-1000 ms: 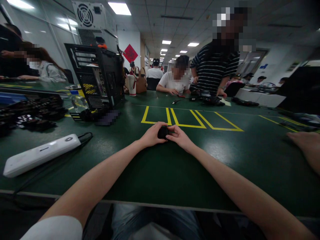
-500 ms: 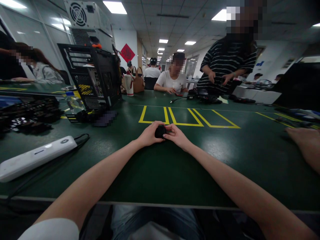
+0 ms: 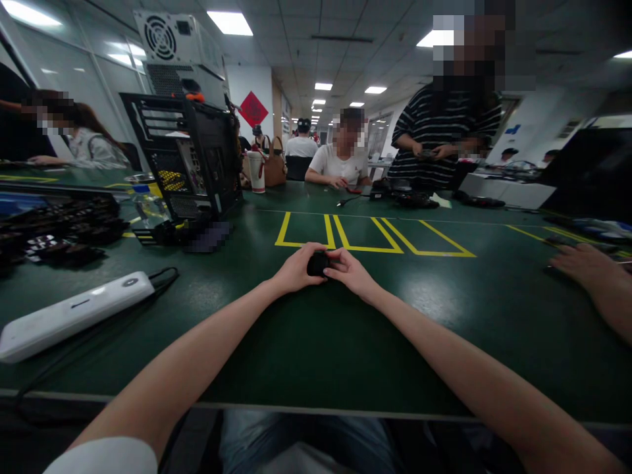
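Observation:
Between my two hands is a small black rounded object [image 3: 317, 264]; its exact kind I cannot make out. My left hand [image 3: 297, 268] is wrapped round its left side, with the thumb along the near edge and the fingers over the far edge. From the right, my right hand [image 3: 348, 270] pinches the object's right side with thumb and fingertips. Both hands are low over the green tabletop [image 3: 316, 349], just in front of yellow taped outlines [image 3: 340, 249]. Part of the object is hidden by my fingers.
At the left lie a white power strip [image 3: 79, 313] and a heap of black parts [image 3: 59, 227]. An open computer case [image 3: 197, 155] stands behind a bottle [image 3: 148, 204]. Another person's hand [image 3: 587, 266] rests at the right. Black cables [image 3: 409, 194] lie across the table, near two people.
My hands keep their hold on the black object with hardly any movement. The other person's hand at the right has reached further in. The standing person's hands have come closer together.

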`<state>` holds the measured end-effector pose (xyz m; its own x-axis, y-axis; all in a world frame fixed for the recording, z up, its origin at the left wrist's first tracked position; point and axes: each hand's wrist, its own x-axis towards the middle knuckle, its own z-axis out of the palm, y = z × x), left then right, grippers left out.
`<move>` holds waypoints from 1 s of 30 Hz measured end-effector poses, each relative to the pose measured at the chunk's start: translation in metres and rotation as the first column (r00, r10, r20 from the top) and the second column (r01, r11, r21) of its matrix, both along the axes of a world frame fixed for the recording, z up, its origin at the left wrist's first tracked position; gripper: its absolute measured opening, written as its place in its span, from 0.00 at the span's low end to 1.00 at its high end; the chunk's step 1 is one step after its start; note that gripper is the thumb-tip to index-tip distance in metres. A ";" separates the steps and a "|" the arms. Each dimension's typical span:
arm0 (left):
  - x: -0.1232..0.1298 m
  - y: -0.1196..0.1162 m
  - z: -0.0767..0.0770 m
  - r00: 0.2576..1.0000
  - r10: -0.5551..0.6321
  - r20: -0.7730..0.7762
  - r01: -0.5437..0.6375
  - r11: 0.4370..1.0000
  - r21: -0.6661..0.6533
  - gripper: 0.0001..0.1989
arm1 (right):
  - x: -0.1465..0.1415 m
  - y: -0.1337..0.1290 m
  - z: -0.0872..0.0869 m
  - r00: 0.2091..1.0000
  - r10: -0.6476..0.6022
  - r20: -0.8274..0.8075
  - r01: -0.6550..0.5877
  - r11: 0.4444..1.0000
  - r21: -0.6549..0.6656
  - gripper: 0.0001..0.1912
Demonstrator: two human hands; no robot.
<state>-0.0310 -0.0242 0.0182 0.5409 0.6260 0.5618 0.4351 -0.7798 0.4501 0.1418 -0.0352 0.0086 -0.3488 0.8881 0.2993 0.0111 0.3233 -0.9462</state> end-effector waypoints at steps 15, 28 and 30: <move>-0.001 0.001 -0.001 1.000 -0.003 0.006 0.003 1.000 0.008 0.30 | 0.002 -0.002 0.001 1.000 -0.011 0.010 0.011 1.000 0.007 0.16; 0.000 0.001 -0.002 1.000 -0.004 -0.002 0.004 1.000 0.020 0.30 | 0.001 0.000 0.001 0.999 -0.026 0.022 0.026 1.000 -0.001 0.17; 0.000 0.002 -0.002 1.000 0.000 -0.004 0.000 1.000 0.024 0.30 | 0.001 0.000 0.000 1.000 -0.013 -0.002 0.013 1.000 0.011 0.16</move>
<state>-0.0312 -0.0227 0.0157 0.5435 0.6124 0.5741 0.4369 -0.7904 0.4295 0.1427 -0.0354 0.0087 -0.3370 0.8891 0.3097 0.0131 0.3334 -0.9427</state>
